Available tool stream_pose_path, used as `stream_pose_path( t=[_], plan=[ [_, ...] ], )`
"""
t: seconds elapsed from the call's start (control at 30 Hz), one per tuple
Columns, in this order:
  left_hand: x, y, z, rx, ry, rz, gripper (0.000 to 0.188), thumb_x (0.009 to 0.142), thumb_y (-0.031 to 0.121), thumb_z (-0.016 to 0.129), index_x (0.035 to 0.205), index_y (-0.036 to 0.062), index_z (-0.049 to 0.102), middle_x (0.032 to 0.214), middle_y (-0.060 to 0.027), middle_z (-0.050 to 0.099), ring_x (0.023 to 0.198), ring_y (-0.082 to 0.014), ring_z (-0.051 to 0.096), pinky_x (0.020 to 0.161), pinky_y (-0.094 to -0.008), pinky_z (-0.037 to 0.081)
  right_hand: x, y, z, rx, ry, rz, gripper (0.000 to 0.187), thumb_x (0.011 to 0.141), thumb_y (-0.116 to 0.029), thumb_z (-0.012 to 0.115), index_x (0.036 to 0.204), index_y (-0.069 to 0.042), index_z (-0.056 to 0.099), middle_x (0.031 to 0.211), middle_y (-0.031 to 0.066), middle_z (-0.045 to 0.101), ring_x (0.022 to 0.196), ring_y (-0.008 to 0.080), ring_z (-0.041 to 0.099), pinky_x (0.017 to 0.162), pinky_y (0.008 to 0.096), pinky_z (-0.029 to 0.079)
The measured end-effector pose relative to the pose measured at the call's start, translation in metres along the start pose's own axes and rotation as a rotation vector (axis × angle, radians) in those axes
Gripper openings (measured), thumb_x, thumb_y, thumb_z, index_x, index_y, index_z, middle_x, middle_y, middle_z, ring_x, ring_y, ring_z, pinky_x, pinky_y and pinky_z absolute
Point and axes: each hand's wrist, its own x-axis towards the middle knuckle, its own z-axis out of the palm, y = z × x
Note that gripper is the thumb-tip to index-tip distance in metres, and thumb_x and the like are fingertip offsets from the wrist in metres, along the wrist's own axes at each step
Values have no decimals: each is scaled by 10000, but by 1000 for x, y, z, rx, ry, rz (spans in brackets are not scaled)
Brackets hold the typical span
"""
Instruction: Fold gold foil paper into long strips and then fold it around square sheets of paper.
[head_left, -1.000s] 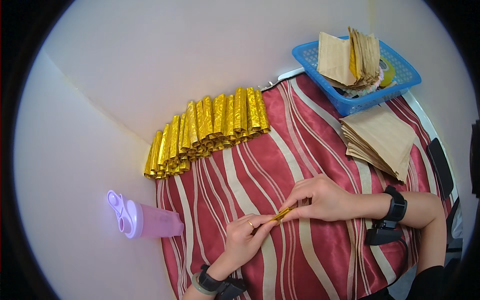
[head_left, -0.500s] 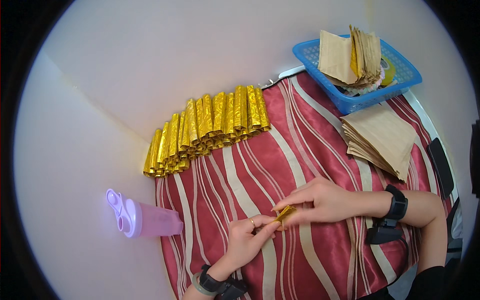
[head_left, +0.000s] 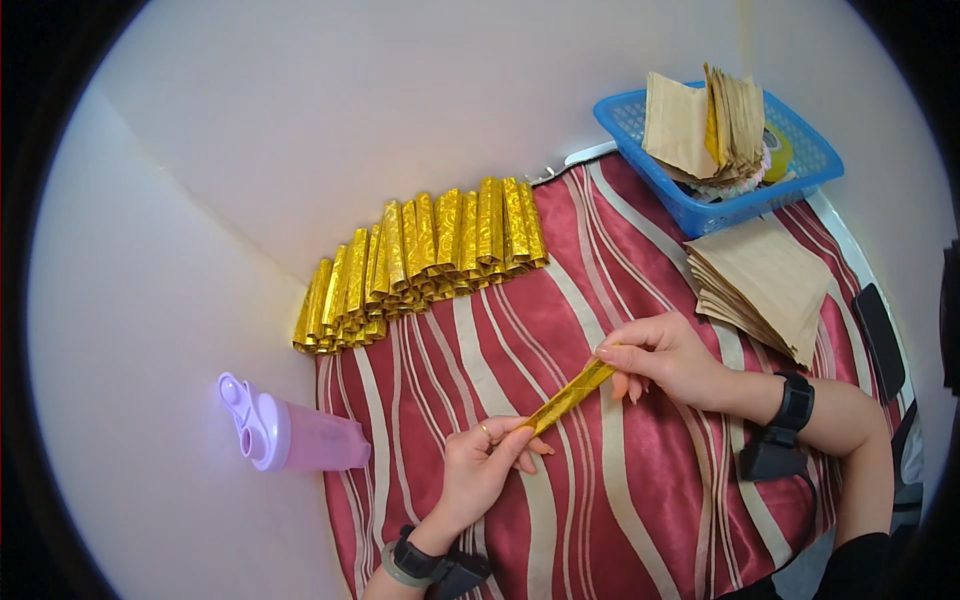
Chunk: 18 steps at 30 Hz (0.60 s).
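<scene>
A narrow strip of shiny gold foil paper (head_left: pixel 568 399), folded lengthwise, is stretched between my hands above the striped cloth. My left hand (head_left: pixel 478 462), with a ring on it, pinches the strip's lower left end between thumb and fingers. At the upper right end, my right hand (head_left: pixel 668 358) grips it the same way. Beyond my hands, against the wall, a stack of folded gold foil paper tubes (head_left: pixel 440 235) lies in several layers. A pile of tan paper sheets (head_left: pixel 765 280) rests to the right of my right hand.
The red and cream striped cloth (head_left: pixel 660 480) covers the work surface. A blue plastic basket (head_left: pixel 730 212) with tan sheets stands at the back right. At left is a pale purple shaker bottle (head_left: pixel 300 435). A black phone-like slab (head_left: pixel 878 340) lies by the right edge.
My hands have moved apart, my right hand going up and to the right. The gold foil paper, bunched small between my fingers before, is now drawn out as a long strip.
</scene>
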Motion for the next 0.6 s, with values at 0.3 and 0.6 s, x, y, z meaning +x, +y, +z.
stream_pose_path(
  t=[0.3, 0.6],
  plan=[
    [-2, -2, -2, -21, -6, -9, 212, 979, 106, 529, 1055, -63, 631, 807, -116, 700, 640, -99, 638, 595, -207, 518, -1, -3, 1, 26, -29, 31, 257, 967, -181, 567, 1073, 25, 679, 672, 51, 652, 542, 60, 570, 504, 178, 442],
    [-3, -2, -3, -125, -54, -103, 182, 968, 113, 558, 999, -47, 639, 681, -45, 642, 527, -74, 570, 496, -195, 459, 1, -2, -3, 78, -54, 36, 251, 962, -174, 569, 1072, 16, 690, 648, 28, 641, 529, 36, 548, 486, 159, 403]
  ],
)
